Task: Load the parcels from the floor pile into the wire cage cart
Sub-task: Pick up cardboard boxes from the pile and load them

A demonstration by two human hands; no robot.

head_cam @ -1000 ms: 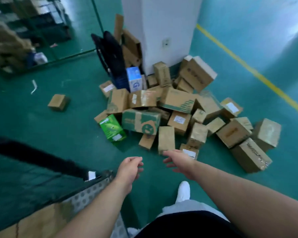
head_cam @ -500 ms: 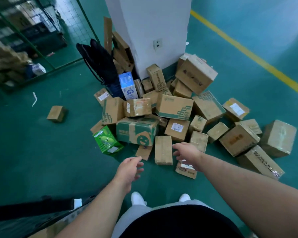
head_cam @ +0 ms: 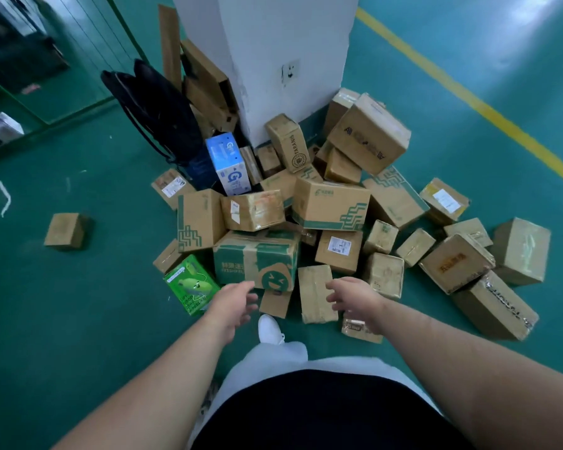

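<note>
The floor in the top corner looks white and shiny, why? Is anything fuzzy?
Head view: light glares off the glossy green floor at top right, washing it pale. Head view: the far left edge by the green fence is dark and smeared; the parcels look fairly sharp.

parcel pile before pillar, lone box left

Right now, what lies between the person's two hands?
In the head view, two things on the green floor: a small flat brown cardboard parcel near the left hand and a long taped brown cardboard parcel near the right hand.
</note>
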